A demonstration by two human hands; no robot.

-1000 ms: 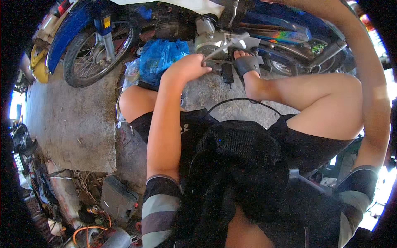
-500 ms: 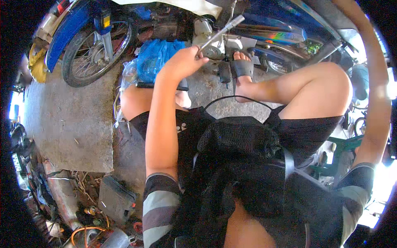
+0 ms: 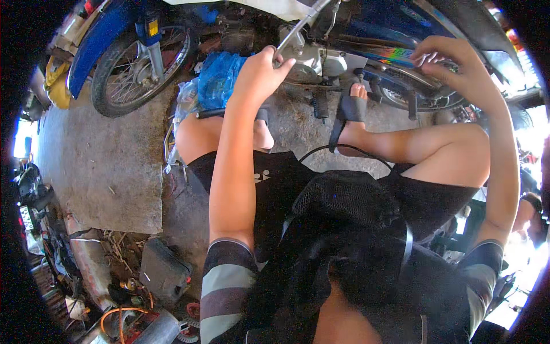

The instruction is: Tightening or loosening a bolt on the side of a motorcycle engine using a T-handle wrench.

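Note:
A long silvery socket wrench (image 3: 302, 26) is held in my left hand (image 3: 261, 71), its shaft slanting up and to the right toward the motorcycle's engine. The fingers wrap its lower end. My right hand (image 3: 450, 63) hovers beside the motorcycle's dark blue side (image 3: 372, 31), with its fingers loosely bent, the thumb apart and nothing visible in it. Below the wrench lies the light metal engine cover (image 3: 306, 66). Whether the wrench's far end touches anything cannot be made out.
A blue plastic bag (image 3: 217, 83) lies left of my left hand. Another blue motorcycle's front wheel (image 3: 140, 71) stands at the far left. My sandalled foot (image 3: 353, 106) rests near the engine. A dark grey case (image 3: 163, 269) and an orange hose (image 3: 123, 312) lie at lower left.
My right hand has come in from the upper right edge to the motorcycle's side. My left hand, still holding the socket wrench, has shifted slightly up and right.

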